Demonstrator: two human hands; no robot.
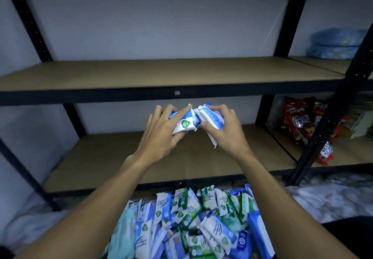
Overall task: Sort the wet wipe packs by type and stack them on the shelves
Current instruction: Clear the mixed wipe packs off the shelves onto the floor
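You are stretching both bare arms forward and slightly up, forearms converging above the lower shelf [96,157]. Your left hand [161,133] is curling round a blue-and-white pack [184,122], with the fingers going over its top edge and the thumb coming in beneath. Your right hand [226,131] is gripping a blue-and-white bundle [212,117], fingers arching over the top and thumb pressing its near face. A crimped end is hanging below that thumb, and how many packs are in that grip is not clear.

The pack and the bundle are touching end to end in the air, under the upper shelf [161,73]. The pack is showing 1 green shield-shaped badge, but its writing is too blurred to read.

Below your forearms a pile [191,224] of blue, white and green wipe packs is lying jumbled. Many are bearing the same green badge, with no legible text. On the neighbouring unit to the right, red snack bags [300,117] are sitting on the lower level and pale blue bundles [339,44] on the upper one.
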